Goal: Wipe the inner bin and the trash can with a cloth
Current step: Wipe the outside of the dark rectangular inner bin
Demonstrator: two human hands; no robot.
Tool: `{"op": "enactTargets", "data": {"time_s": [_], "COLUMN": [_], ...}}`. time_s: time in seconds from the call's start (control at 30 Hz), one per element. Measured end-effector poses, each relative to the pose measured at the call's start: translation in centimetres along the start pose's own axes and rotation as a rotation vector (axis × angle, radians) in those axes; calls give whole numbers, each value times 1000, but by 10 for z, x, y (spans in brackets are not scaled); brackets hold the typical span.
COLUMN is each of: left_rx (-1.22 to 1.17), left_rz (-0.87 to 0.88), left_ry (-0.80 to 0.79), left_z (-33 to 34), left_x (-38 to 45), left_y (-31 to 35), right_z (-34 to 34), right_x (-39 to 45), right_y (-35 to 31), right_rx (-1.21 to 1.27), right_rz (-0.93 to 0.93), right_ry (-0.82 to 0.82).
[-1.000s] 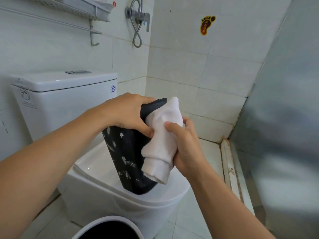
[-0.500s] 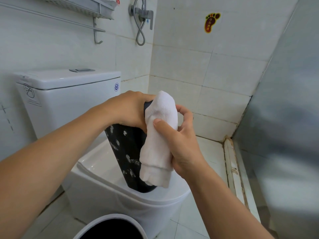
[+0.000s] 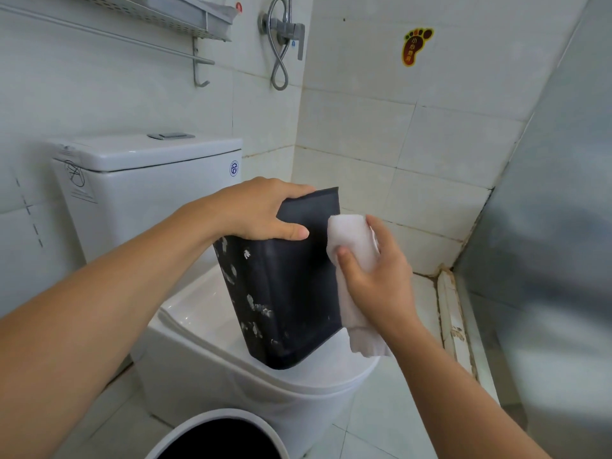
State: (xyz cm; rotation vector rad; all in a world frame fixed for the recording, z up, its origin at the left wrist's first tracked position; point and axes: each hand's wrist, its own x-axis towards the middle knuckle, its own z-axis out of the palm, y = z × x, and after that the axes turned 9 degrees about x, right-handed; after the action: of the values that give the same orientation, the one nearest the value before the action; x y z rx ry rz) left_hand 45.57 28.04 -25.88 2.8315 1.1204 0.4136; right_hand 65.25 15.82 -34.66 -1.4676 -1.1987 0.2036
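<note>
A black inner bin (image 3: 288, 293), flecked with white marks, stands upside down and tilted on the closed toilet lid (image 3: 314, 376). My left hand (image 3: 261, 210) grips its upturned bottom edge from above. My right hand (image 3: 374, 276) holds a folded white cloth (image 3: 351, 240) against the bin's right side, near the top; the cloth's loose end hangs below my wrist. The white trash can (image 3: 218, 422), with a dark inside, stands on the floor at the bottom of the view, only its rim showing.
The toilet cistern (image 3: 145, 193) stands behind the bin on the left. A shower valve with hose (image 3: 281, 38) and a wall rack (image 3: 185, 18) hang above. A grey partition (image 3: 546, 226) closes off the right side. Tiled floor (image 3: 397, 409) lies to the right of the toilet.
My right hand has carried the cloth from the bin's front face to its right side, uncovering the front. The left hand keeps its grip on the bin.
</note>
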Motion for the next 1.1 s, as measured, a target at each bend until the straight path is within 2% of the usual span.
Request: {"op": "enactTargets", "data": {"time_s": [0.23, 0.4, 0.57, 0.67, 0.77, 0.93, 1.0, 1.1], "left_rx": [-39, -87, -151, -160, -141, -139, -110, -140], "left_rz": [34, 47, 51, 75, 63, 29, 14, 10], "left_ry": [17, 20, 13, -18, -13, 0, -2, -3], "left_z": [1, 0, 1, 1, 0, 1, 0, 1], "left_x": [2, 3, 3, 3, 3, 1, 2, 1], "left_y": [-6, -12, -20, -14, -11, -13, -13, -16], "right_z": [23, 31, 21, 13, 11, 28, 35, 40], "right_x": [6, -4, -48, -60, -59, -27, -13, -15], "right_y": [14, 26, 43, 47, 43, 18, 9, 8], "right_rx": [-286, -461, -572, -621, -634, -467, -445, -483], "right_rz": [-209, -453, -631, -657, -606, -447, -466, -535], "right_ry": [-51, -75, -227, -316, -329, -159, -113, -138]}}
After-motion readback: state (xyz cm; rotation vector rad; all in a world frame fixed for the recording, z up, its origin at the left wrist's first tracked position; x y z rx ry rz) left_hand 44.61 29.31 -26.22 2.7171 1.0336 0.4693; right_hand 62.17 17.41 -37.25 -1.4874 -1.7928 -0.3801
